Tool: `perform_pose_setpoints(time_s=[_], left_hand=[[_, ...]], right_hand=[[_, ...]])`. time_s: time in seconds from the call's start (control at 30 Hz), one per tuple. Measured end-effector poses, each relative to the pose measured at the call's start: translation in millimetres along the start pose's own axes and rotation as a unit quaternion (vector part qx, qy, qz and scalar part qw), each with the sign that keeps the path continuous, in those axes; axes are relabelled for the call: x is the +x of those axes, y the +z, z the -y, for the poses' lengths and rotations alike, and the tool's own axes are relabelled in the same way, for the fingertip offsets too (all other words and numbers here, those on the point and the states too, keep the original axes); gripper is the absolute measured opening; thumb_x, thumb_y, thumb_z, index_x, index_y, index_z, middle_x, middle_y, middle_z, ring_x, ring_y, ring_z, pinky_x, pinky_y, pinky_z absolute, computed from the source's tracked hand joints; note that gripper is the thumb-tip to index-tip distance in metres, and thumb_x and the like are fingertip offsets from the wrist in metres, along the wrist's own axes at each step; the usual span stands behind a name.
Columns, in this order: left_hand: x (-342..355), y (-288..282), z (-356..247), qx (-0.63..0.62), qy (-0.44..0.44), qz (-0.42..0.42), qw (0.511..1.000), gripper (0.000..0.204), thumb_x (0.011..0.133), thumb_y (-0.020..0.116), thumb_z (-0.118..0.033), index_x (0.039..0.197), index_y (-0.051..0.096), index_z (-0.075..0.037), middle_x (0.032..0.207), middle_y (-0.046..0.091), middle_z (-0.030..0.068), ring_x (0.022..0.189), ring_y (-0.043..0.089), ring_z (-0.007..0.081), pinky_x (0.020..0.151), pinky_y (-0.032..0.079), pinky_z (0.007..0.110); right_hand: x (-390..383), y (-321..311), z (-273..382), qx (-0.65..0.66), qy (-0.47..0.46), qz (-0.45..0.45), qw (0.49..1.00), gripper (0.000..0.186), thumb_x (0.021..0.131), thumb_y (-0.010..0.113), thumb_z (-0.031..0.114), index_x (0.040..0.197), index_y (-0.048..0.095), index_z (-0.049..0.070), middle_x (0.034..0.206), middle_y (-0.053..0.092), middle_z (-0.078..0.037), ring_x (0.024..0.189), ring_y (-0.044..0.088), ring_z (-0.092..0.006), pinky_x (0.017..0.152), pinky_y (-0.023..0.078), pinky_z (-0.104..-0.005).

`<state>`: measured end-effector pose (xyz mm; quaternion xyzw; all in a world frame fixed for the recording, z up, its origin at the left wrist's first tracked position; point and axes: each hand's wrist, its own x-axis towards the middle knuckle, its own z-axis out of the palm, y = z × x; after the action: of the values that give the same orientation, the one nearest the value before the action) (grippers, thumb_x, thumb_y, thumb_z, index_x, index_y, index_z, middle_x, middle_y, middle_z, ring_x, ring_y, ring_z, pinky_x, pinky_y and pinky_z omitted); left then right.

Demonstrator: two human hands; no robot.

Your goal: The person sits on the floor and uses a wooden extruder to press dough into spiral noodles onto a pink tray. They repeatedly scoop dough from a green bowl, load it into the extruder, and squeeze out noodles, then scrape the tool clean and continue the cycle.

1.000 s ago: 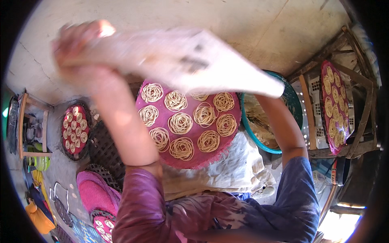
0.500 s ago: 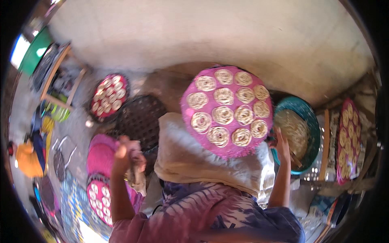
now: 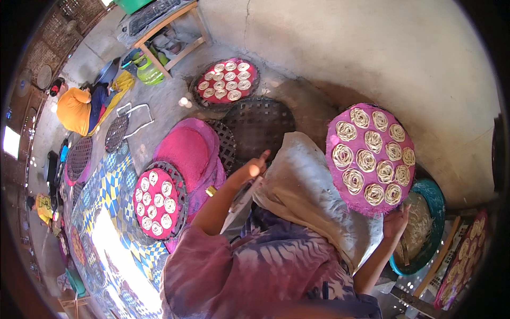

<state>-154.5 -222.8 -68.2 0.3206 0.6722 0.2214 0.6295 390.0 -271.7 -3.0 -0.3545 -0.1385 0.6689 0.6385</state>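
I have the right hand (image 3: 395, 222) at the lower right edge of a round tray (image 3: 380, 156) lined with pink cloth, the fingers just by its fringe; from this far off I cannot tell whether that grip is grasping the edge or only resting against it. The tray sits to the right of my view, toward the plaster wall (image 3: 372, 53), with pale coiled noodle nests (image 3: 366, 160) spread over it. Just beyond the hand I see a teal basin (image 3: 438, 212) with a pale mass inside and a stick in it.

The left hand (image 3: 255, 167) is well apart from the tray, beside a light cloth (image 3: 319, 186) draped across the lap. One finger stands out, but I cannot tell whether that grip is released or grasping something; a narrow pale thing (image 3: 243, 204) shows just under the forearm, and I cannot make out what it is.

Ahead of the left hand lies a dark woven tray (image 3: 260, 127), with a red-lined tray (image 3: 237, 81) of nests behind it. To the left are a folded pink cloth (image 3: 183, 149) and another nest-filled tray (image 3: 156, 189) near a patterned mat (image 3: 117, 181). Farther off I make out a wooden bench (image 3: 164, 25), a green gas cylinder (image 3: 149, 69) and a person in an orange top (image 3: 74, 111).
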Motion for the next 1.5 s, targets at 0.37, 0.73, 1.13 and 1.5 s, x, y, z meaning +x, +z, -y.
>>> perform_pose_setpoints(time_s=[0.37, 0.73, 1.13, 1.5], left_hand=[[78.1, -34.4, 86.0, 0.226, 0.168, -0.198, 0.939, 0.047, 0.095, 0.061, -0.042, 0.109, 0.063, 0.003, 0.088, 0.069, 0.0212, 0.092, 0.068, 0.0357, 0.085, 0.051, 0.041], [46.1, 92.2, -64.3, 0.017, 0.379, 0.065, 0.923, 0.035, 0.104, 0.050, -0.021, 0.128, 0.053, 0.004, 0.116, 0.064, 0.0104, 0.103, 0.062, 0.0174, 0.092, 0.048, 0.031], [60.4, 205.0, -49.9, 0.004, 0.233, 0.137, 0.963, 0.036, 0.100, 0.050, -0.018, 0.132, 0.050, -0.004, 0.125, 0.060, 0.0124, 0.109, 0.063, 0.0290, 0.093, 0.050, 0.042], [6.7, 292.0, -47.3, 0.151, 0.273, 0.226, 0.923, 0.034, 0.099, 0.051, -0.017, 0.130, 0.053, -0.004, 0.121, 0.062, 0.0136, 0.106, 0.064, 0.0286, 0.092, 0.051, 0.041]], right_hand=[[7.0, 5.1, -11.2, 0.028, -0.044, 0.015, 0.999, 0.062, 0.100, 0.043, 0.053, 0.140, 0.045, 0.005, 0.140, 0.053, -0.010, 0.129, 0.049, -0.0271, 0.113, 0.033, -0.0446], [-27.5, 4.3, -29.9, 0.038, -0.052, -0.106, 0.992, 0.061, 0.099, 0.040, 0.058, 0.131, 0.050, 0.007, 0.117, 0.063, -0.012, 0.097, 0.062, -0.0280, 0.091, 0.047, -0.0435], [-159.7, -82.4, -41.5, 0.301, -0.171, -0.338, 0.875, 0.083, 0.093, 0.044, 0.069, 0.142, 0.038, 0.001, 0.137, 0.045, -0.022, 0.116, 0.056, -0.0378, 0.094, 0.051, -0.0481], [-148.6, -97.6, -0.2, 0.301, -0.191, -0.356, 0.864, 0.104, 0.085, 0.015, 0.085, 0.156, 0.021, 0.008, 0.164, 0.009, -0.013, 0.150, 0.009, -0.0359, 0.120, 0.008, -0.0481]])
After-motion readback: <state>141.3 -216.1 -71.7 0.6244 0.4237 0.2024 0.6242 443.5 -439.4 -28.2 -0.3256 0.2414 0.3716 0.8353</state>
